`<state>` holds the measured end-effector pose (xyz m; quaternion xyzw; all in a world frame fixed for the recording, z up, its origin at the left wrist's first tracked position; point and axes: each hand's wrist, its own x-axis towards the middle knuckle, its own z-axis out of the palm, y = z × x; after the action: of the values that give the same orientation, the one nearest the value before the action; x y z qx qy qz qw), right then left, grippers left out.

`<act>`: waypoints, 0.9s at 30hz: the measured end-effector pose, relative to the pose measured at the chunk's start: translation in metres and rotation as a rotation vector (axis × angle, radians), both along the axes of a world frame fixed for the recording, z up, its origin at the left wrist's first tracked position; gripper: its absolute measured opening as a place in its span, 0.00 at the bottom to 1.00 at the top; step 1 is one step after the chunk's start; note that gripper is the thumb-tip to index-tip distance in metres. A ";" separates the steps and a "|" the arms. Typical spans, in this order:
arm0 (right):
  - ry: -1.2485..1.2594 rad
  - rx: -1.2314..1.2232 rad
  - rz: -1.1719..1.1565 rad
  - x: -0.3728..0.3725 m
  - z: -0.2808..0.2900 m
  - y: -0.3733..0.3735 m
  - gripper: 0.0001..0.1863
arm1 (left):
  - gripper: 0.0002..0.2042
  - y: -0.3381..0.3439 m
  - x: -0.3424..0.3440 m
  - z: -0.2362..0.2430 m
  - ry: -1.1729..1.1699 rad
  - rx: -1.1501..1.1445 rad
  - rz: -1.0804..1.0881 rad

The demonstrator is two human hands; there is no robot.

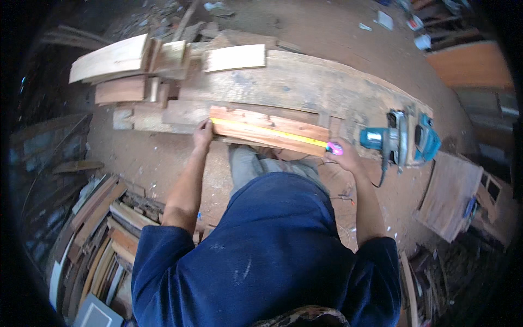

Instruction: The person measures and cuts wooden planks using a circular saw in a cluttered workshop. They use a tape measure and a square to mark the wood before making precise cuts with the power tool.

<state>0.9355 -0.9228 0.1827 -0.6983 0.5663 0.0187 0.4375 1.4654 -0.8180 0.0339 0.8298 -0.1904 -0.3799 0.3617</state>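
Observation:
A short reddish-brown board (pixel 261 119) lies near the front edge of a long plank bench, right before my body. Along its length runs the stretched yellow blade (pixel 272 132) of a tape measure. The pink case of the tape measure (pixel 334 148) is in my right hand (pixel 346 154), closed around it at the board's right end. At the opposite end, my left hand (pixel 202 135) pinches the tip of the blade against the board's edge. Its fingertips are small in view and partly hidden.
On the bench (pixel 294 82) a teal circular saw (pixel 400 139) sits at the right, its cord hanging off the front. A pale board (pixel 234 58) and stacked wood blocks (pixel 111 60) occupy the far left. Piled offcuts (pixel 101 240) lie lower left; a wooden panel (pixel 449 193) leans lower right.

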 end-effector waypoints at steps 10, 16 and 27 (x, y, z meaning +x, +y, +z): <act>-0.059 -0.012 -0.014 -0.002 0.004 0.002 0.28 | 0.17 0.000 -0.003 -0.001 0.053 -0.061 0.024; 0.028 -0.041 -0.002 0.001 0.014 0.000 0.30 | 0.17 -0.003 -0.005 0.000 0.076 0.013 0.027; -0.027 0.009 -0.016 0.002 0.004 0.002 0.30 | 0.17 -0.004 -0.005 0.012 0.054 0.007 0.032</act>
<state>0.9373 -0.9208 0.1868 -0.6920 0.5656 0.0084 0.4486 1.4606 -0.8222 0.0461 0.8235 -0.1659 -0.3970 0.3697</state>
